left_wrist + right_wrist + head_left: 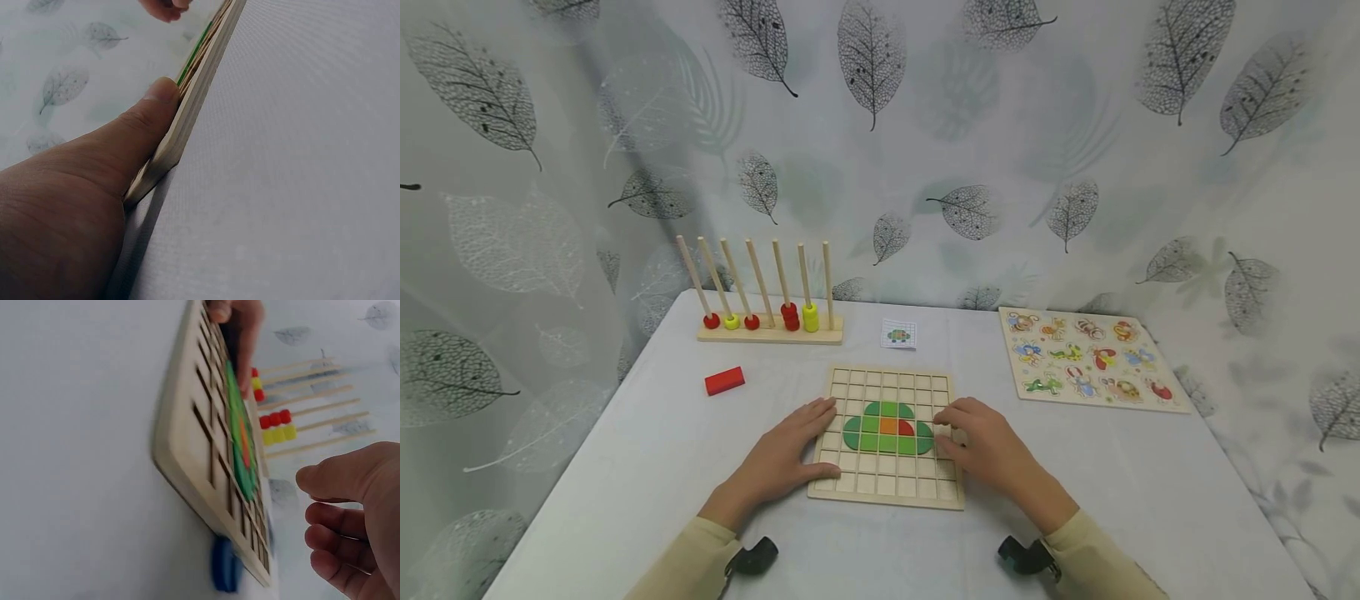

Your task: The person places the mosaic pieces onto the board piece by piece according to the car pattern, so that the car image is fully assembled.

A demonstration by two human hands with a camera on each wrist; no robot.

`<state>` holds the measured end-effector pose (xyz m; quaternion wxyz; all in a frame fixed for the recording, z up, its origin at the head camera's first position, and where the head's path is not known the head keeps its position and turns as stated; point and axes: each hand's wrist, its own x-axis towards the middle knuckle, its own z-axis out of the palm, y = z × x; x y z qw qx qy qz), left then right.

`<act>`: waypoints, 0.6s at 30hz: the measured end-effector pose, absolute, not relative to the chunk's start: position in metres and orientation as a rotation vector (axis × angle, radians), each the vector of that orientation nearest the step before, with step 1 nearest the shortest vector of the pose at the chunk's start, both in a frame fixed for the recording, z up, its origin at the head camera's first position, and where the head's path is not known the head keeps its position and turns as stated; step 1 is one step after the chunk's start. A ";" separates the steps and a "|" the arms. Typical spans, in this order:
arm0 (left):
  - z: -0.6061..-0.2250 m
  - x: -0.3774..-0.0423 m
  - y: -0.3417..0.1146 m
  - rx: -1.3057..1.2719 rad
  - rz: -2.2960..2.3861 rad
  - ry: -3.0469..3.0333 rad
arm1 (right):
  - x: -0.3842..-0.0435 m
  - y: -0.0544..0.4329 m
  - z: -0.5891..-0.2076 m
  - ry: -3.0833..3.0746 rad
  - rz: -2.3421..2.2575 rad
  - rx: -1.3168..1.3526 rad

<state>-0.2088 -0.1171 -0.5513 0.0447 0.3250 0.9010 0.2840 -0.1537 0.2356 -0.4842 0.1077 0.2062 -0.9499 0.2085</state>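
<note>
A square wooden grid board (887,492) lies on the table, with green, orange and red tiles (889,427) set in its middle. My left hand (782,454) rests at the board's left side, fingers fairly straight and thumb spread toward the near corner. In the left wrist view that thumb (134,134) lies against the board's edge. Over the board's right side hovers my right hand (992,446), fingers loosely bent, thumb apart from the index finger. Nothing shows between its thumb and fingers (337,528) in the right wrist view. A blue piece (225,565) stands by the board's edge there.
Behind the board lies a small picture card (898,333). A rack of wooden pegs (767,335) with red and yellow beads stands at back left, a red block (725,381) in front of it. An insect puzzle board (1086,358) lies at back right, near the patterned curtain (880,167).
</note>
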 end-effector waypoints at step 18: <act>-0.548 -0.208 -0.120 0.984 0.916 2.718 | -0.149 0.276 -0.476 -2.842 0.585 0.405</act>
